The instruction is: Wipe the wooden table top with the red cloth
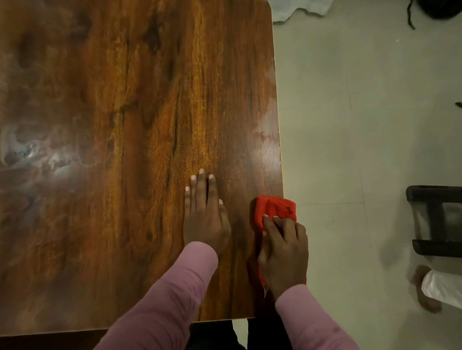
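The wooden table top (116, 127) fills the left and middle of the head view, with dull smears on its left part. A folded red cloth (275, 208) lies on the table's right edge near the front corner. My right hand (282, 252) grips the cloth from behind, fingers curled over it and pressing it on the wood. My left hand (205, 213) rests flat on the table just left of the cloth, palm down, fingers stretched forward and holding nothing. Both arms wear pink sleeves.
A pale tiled floor (354, 116) lies to the right of the table. A dark chair frame (443, 218) stands at the right edge, with another person's bare foot (425, 296) below it. White fabric (296, 5) hangs at the top.
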The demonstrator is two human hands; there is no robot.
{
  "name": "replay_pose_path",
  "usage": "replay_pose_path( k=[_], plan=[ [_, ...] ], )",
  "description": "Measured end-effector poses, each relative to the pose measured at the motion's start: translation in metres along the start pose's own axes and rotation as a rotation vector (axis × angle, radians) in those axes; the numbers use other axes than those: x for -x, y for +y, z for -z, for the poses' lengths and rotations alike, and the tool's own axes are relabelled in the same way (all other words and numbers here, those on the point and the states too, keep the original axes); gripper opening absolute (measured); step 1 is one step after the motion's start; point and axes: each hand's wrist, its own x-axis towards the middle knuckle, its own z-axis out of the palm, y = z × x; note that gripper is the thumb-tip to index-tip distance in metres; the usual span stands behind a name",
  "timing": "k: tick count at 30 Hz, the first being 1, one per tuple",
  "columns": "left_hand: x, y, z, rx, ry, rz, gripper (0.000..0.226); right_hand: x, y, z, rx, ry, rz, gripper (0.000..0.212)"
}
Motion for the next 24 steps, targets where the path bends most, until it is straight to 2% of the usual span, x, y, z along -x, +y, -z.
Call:
replay_pose_path(
  k=[6,13,19,24],
  plan=[
    [-0.084,0.018,0.013,-0.031,0.070,-0.098,0.054,-0.035,-0.007,-0.002,-0.023,0.039,-0.008,0.049],
    [-0.207,0.043,0.018,-0.146,0.151,-0.014,0.054,-0.148,-0.017,-0.015,-0.021,0.115,0.027,0.043],
    [-0.220,0.056,0.008,-0.179,0.109,0.025,0.055,-0.255,-0.033,-0.020,-0.016,0.154,0.003,0.049],
    [-0.222,0.056,0.008,-0.204,0.072,0.043,0.055,-0.339,-0.041,-0.019,0.007,0.069,0.022,0.036]
  ],
)
